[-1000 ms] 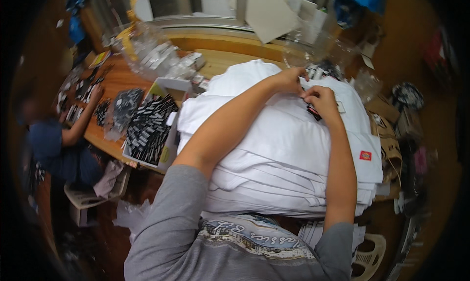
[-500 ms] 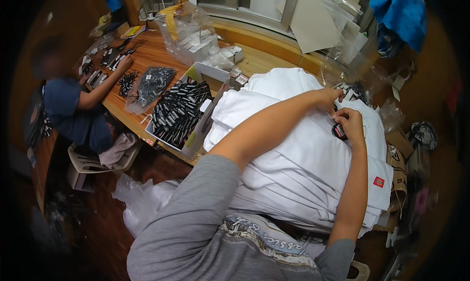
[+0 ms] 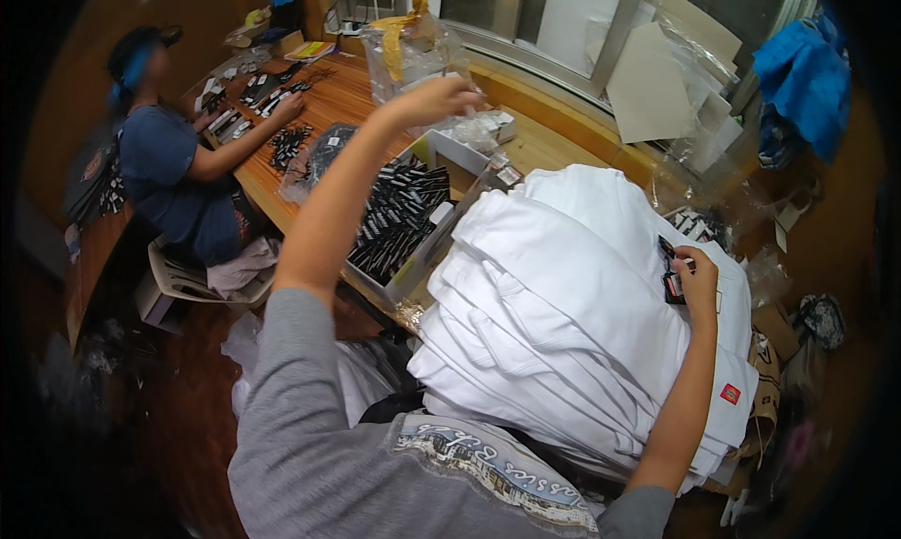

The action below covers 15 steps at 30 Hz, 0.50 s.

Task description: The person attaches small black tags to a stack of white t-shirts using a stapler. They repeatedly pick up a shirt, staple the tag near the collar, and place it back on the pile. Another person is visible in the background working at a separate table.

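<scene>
Left grip [image 3: 443, 101] has moved off the white garment stack [image 3: 563, 276] toward its far-left side, whether released or holding cannot be told; right grip [image 3: 697, 276] grasps black tags [image 3: 672, 288] on the stack's right side; carton [image 3: 428, 262] stands at its left

Wearer in heather-grey T-shirt [image 3: 347, 473], soft knit; short sleeves [image 3: 289, 356] reaching near the elbows. Chest print [image 3: 493, 469]: slanting pale script lettering along a band of tan-and-dark, building-like shapes. Forearms [image 3: 338, 201] bare; left hand [image 3: 436, 103], right hand [image 3: 696, 276] likewise.
</scene>
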Each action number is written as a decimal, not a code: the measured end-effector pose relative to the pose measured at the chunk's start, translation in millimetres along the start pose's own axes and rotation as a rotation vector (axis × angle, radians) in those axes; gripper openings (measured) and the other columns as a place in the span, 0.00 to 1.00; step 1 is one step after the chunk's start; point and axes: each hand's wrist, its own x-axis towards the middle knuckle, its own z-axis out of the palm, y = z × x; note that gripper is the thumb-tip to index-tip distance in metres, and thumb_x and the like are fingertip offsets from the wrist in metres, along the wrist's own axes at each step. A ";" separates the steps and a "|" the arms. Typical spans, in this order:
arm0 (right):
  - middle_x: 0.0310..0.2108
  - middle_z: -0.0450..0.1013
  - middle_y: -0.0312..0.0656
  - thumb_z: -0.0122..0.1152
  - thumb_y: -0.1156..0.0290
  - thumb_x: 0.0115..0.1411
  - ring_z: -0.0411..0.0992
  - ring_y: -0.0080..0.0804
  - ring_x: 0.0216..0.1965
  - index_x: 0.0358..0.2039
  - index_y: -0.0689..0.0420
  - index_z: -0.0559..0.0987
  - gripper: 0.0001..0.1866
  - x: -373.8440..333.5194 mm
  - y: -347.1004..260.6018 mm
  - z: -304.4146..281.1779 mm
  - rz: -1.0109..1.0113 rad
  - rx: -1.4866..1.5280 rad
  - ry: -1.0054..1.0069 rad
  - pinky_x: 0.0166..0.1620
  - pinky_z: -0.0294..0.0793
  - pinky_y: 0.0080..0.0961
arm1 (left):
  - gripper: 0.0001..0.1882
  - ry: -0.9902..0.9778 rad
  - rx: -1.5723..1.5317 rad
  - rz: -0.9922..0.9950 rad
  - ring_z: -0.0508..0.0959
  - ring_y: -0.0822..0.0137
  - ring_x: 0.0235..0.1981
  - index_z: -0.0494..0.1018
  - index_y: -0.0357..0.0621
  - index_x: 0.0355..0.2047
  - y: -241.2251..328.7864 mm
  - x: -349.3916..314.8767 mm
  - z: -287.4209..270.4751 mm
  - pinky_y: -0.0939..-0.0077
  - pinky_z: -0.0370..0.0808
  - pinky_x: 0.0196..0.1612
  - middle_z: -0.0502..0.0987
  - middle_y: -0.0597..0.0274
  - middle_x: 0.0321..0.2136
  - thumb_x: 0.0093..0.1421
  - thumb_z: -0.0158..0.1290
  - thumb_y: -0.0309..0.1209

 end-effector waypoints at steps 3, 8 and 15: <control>0.24 0.71 0.42 0.53 0.79 0.43 0.66 0.29 0.21 0.28 0.63 0.73 0.09 3.0 -6.3 3.7 -0.009 -0.046 -0.033 0.27 0.65 0.20 | 0.29 0.108 -0.370 -0.314 0.65 0.63 0.44 0.62 0.42 0.45 -104.3 -64.3 -14.8 0.70 0.58 0.47 0.69 0.55 0.38 0.55 0.30 0.53; 0.20 0.69 0.38 0.51 0.78 0.46 0.61 0.20 0.17 0.29 0.63 0.73 0.07 2.2 5.8 7.1 0.045 -0.064 -0.064 0.22 0.61 0.17 | 0.41 0.105 -0.818 -0.623 0.55 0.62 0.53 0.54 0.45 0.52 -140.6 -142.6 44.0 0.69 0.47 0.54 0.61 0.53 0.48 0.48 0.25 0.63; 0.24 0.70 0.47 0.50 0.77 0.47 0.68 0.33 0.25 0.27 0.65 0.73 0.07 0.5 2.6 8.6 0.009 -0.163 -0.057 0.30 0.65 0.23 | 0.32 0.028 -0.936 -0.516 0.67 0.70 0.41 0.65 0.40 0.41 -179.4 -169.3 65.3 0.78 0.62 0.44 0.69 0.59 0.39 0.52 0.33 0.56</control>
